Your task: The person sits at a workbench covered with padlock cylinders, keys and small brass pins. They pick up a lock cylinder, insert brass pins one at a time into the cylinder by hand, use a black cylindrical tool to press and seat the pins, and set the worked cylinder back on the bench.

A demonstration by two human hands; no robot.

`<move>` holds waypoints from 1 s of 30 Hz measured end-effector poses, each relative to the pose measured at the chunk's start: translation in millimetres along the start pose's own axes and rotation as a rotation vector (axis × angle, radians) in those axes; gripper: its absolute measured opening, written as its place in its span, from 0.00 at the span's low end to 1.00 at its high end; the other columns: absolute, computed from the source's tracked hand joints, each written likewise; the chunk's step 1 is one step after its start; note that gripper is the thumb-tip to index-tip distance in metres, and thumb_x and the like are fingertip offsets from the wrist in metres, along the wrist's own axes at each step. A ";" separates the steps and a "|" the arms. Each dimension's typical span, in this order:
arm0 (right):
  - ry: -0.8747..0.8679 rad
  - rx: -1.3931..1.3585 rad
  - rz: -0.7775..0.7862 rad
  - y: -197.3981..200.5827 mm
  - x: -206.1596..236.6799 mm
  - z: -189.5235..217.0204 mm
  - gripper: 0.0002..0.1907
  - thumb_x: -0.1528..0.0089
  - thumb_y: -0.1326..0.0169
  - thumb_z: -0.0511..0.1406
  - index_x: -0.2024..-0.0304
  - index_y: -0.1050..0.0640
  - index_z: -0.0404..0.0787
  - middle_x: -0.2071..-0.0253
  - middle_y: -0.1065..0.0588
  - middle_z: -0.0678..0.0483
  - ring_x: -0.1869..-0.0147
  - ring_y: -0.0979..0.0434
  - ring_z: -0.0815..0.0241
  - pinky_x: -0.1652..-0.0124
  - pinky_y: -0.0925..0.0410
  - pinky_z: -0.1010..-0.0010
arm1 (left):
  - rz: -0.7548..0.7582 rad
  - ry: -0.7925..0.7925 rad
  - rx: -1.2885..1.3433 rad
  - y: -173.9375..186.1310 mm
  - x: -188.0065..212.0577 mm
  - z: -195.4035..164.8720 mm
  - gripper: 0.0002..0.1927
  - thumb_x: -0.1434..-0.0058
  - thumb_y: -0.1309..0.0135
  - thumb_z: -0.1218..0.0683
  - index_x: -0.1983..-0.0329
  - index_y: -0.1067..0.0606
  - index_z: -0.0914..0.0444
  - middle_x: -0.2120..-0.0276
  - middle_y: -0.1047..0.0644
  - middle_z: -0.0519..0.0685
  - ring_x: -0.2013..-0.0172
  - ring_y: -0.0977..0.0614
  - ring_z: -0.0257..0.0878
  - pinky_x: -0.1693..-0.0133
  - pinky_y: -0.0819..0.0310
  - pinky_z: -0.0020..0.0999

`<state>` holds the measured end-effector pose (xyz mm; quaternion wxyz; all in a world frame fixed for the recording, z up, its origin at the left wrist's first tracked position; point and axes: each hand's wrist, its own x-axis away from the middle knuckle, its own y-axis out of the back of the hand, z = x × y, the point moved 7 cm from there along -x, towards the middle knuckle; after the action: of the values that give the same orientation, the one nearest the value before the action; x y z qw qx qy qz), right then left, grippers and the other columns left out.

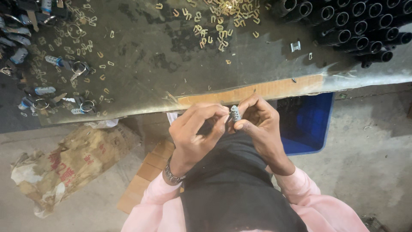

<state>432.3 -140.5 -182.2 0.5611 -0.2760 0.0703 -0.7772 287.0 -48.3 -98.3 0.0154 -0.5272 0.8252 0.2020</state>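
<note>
My left hand and my right hand meet just below the table's front edge, above my lap. Between their fingertips they pinch a small grey ribbed metal part, held upright. The left fingers curl around a dark piece beneath it that is mostly hidden. A metal watch sits on my left wrist. Both sleeves are pink.
A worn metal table carries scattered small brass clips, finished pieces with key rings at the left, and stacked black tubes at the back right. Below are a blue bin, a crumpled sack and cardboard on the concrete floor.
</note>
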 end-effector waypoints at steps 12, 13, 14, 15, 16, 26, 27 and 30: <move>0.162 0.220 0.009 5.2 3.1 16.0 0.15 0.44 0.32 0.25 0.61 0.26 0.33 0.58 0.25 0.52 0.54 0.23 0.65 0.55 0.28 0.75 | 0.156 0.123 0.114 -5.8 -5.6 7.1 0.17 0.41 0.35 0.63 0.50 0.24 0.66 0.63 0.18 0.47 0.61 0.14 0.37 0.57 0.20 0.29; 0.178 0.276 0.022 4.2 4.0 22.2 0.16 0.45 0.31 0.25 0.62 0.26 0.33 0.59 0.24 0.51 0.54 0.23 0.64 0.56 0.29 0.75 | 0.192 0.234 0.197 -7.6 -4.9 15.7 0.19 0.43 0.36 0.62 0.48 0.25 0.67 0.65 0.18 0.46 0.63 0.14 0.35 0.57 0.21 0.29; 0.192 0.330 0.032 2.0 5.6 28.7 0.16 0.46 0.31 0.25 0.63 0.26 0.33 0.60 0.24 0.50 0.55 0.23 0.63 0.56 0.29 0.74 | 0.258 0.217 0.288 -10.8 -6.2 16.9 0.17 0.42 0.35 0.62 0.49 0.23 0.65 0.62 0.18 0.47 0.61 0.15 0.35 0.56 0.21 0.29; 0.243 0.401 0.071 -3.1 7.4 37.7 0.16 0.47 0.30 0.27 0.63 0.26 0.33 0.61 0.23 0.50 0.55 0.22 0.63 0.57 0.29 0.74 | 0.323 0.198 0.378 -13.5 -7.9 18.7 0.15 0.41 0.35 0.62 0.51 0.21 0.64 0.60 0.18 0.48 0.59 0.15 0.36 0.54 0.22 0.29; 0.298 0.473 0.112 -8.3 9.2 47.4 0.17 0.47 0.29 0.29 0.64 0.26 0.33 0.61 0.23 0.49 0.56 0.21 0.63 0.57 0.28 0.74 | 0.387 0.175 0.467 -16.1 -8.6 19.3 0.13 0.39 0.34 0.63 0.52 0.20 0.63 0.57 0.18 0.49 0.57 0.16 0.37 0.53 0.22 0.29; 0.735 1.403 -0.468 23.7 -34.1 150.7 0.22 0.36 0.33 0.50 0.54 0.18 0.39 0.54 0.23 0.48 0.46 0.27 0.48 0.53 0.35 0.59 | 0.403 0.267 0.664 -24.8 7.7 33.4 0.10 0.37 0.38 0.62 0.54 0.25 0.64 0.60 0.20 0.45 0.58 0.19 0.33 0.52 0.24 0.29; 0.817 1.496 -0.453 23.5 -44.2 154.3 0.21 0.36 0.34 0.49 0.52 0.19 0.40 0.52 0.25 0.50 0.44 0.29 0.50 0.48 0.36 0.58 | 0.409 0.372 0.742 -29.1 12.2 38.5 0.10 0.36 0.38 0.61 0.54 0.25 0.63 0.63 0.21 0.44 0.62 0.19 0.30 0.57 0.25 0.27; 1.017 1.730 -0.439 23.4 -66.1 152.3 0.21 0.35 0.38 0.49 0.50 0.21 0.42 0.48 0.31 0.50 0.38 0.36 0.50 0.38 0.42 0.54 | 0.383 0.368 0.679 -29.5 17.3 42.8 0.09 0.38 0.37 0.62 0.56 0.24 0.64 0.65 0.23 0.43 0.65 0.23 0.27 0.62 0.29 0.23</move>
<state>543.6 -58.2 -87.6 0.3170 0.5781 -0.3366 -0.6723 297.2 -58.9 -151.1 0.0026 -0.3568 0.9168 -0.1792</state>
